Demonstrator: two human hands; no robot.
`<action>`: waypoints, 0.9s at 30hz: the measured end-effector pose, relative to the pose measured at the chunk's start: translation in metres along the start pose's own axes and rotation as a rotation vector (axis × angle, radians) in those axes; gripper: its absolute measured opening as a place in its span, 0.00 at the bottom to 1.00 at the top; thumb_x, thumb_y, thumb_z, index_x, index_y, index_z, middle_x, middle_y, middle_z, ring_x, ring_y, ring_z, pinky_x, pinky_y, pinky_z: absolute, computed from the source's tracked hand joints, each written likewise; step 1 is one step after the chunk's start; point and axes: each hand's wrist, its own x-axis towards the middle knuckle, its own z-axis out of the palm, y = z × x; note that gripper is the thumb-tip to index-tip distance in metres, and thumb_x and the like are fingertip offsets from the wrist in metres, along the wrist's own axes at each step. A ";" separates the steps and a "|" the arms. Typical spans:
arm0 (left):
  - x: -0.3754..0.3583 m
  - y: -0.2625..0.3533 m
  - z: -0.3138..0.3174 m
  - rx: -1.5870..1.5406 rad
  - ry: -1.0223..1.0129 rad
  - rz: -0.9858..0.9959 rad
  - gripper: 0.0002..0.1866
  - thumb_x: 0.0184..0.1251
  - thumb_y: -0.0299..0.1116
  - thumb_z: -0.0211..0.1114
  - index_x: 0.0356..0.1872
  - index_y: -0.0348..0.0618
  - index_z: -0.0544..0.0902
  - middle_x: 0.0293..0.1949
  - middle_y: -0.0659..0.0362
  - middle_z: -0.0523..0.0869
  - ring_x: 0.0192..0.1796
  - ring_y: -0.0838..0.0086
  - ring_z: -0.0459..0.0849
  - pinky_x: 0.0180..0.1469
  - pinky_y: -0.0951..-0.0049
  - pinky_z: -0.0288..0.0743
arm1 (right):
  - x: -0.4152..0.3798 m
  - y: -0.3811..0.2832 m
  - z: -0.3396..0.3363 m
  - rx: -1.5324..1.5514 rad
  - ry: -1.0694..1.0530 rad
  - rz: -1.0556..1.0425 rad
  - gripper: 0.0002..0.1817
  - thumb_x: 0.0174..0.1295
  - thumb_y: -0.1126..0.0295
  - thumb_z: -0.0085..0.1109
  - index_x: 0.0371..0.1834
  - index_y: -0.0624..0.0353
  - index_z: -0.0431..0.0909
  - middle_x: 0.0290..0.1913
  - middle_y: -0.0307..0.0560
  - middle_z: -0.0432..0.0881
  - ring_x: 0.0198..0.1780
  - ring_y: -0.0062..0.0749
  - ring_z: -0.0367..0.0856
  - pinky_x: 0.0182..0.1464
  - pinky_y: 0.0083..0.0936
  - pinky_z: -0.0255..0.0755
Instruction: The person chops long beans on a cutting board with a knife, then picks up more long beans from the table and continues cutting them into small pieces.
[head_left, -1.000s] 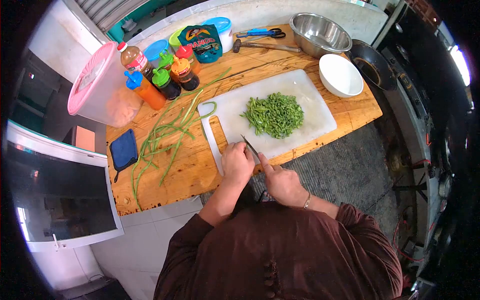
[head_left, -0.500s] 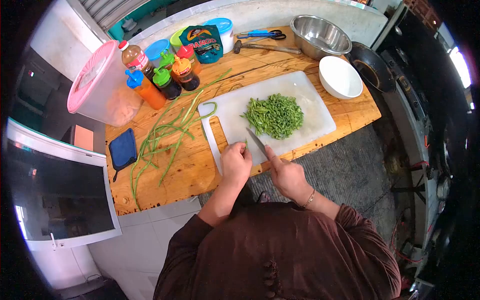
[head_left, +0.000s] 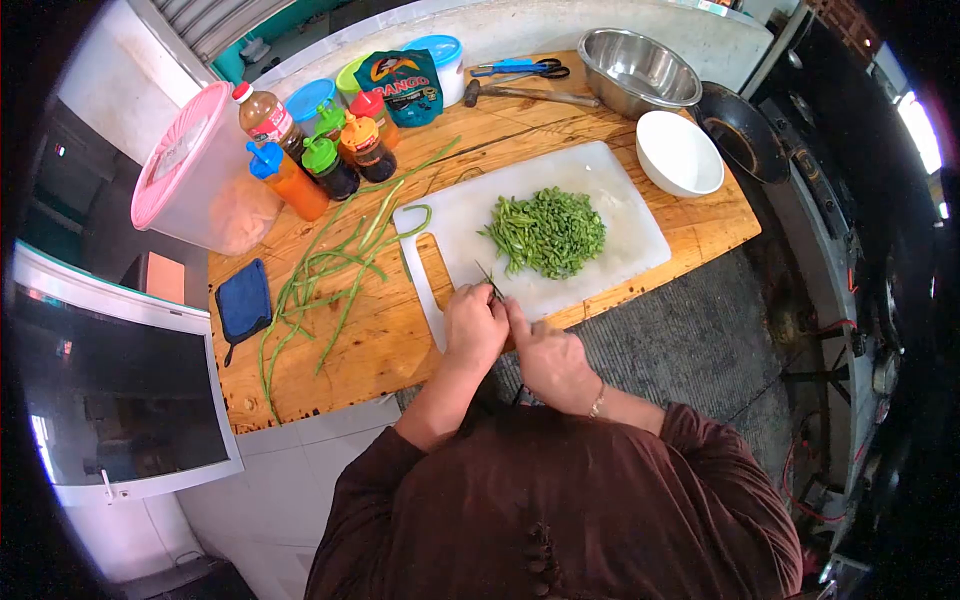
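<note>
At the near edge of the white cutting board, my left hand has its fingers closed on a small piece of green bean, mostly hidden by the fingers. My right hand grips a knife, its index finger stretched along the blade, which touches the left fingertips. A pile of chopped green beans lies on the board beyond both hands. Long uncut green beans are spread over the wooden table left of the board, one end resting on its corner.
Sauce bottles, a pink-lidded container and a green pouch stand at the back left. A hammer, scissors, steel bowl and white bowl are at the back. A blue cloth lies left.
My right hand has moved left with the knife, bringing the blade against my left fingertips. My left hand has barely moved, and the chopped pile looks the same.
</note>
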 end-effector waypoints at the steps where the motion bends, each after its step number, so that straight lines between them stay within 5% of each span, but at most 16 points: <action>1: 0.001 0.001 -0.003 -0.004 -0.052 -0.027 0.05 0.57 0.25 0.64 0.31 0.35 0.85 0.32 0.46 0.85 0.37 0.48 0.84 0.43 0.53 0.78 | 0.008 -0.002 -0.001 -0.024 -0.018 0.009 0.39 0.58 0.70 0.58 0.76 0.61 0.61 0.31 0.50 0.82 0.28 0.40 0.85 0.30 0.35 0.79; 11: -0.006 -0.009 -0.002 -0.223 0.034 -0.165 0.04 0.60 0.24 0.67 0.34 0.35 0.86 0.33 0.47 0.85 0.38 0.53 0.86 0.44 0.58 0.79 | -0.010 0.024 -0.007 0.097 0.016 -0.031 0.36 0.61 0.70 0.55 0.77 0.54 0.62 0.31 0.50 0.83 0.28 0.44 0.85 0.30 0.40 0.79; 14: -0.004 -0.017 0.006 -0.115 0.117 -0.023 0.04 0.59 0.24 0.69 0.34 0.35 0.86 0.31 0.48 0.86 0.33 0.58 0.87 0.38 0.64 0.81 | -0.009 0.030 -0.010 0.135 0.035 0.008 0.34 0.62 0.70 0.57 0.76 0.51 0.65 0.28 0.50 0.82 0.25 0.45 0.83 0.28 0.41 0.79; 27: -0.009 -0.007 -0.004 -0.085 0.107 -0.021 0.03 0.58 0.23 0.67 0.32 0.36 0.86 0.31 0.47 0.85 0.35 0.54 0.86 0.40 0.60 0.79 | -0.013 0.021 -0.015 0.103 0.043 -0.059 0.36 0.61 0.68 0.57 0.76 0.53 0.65 0.28 0.48 0.81 0.23 0.41 0.84 0.27 0.38 0.79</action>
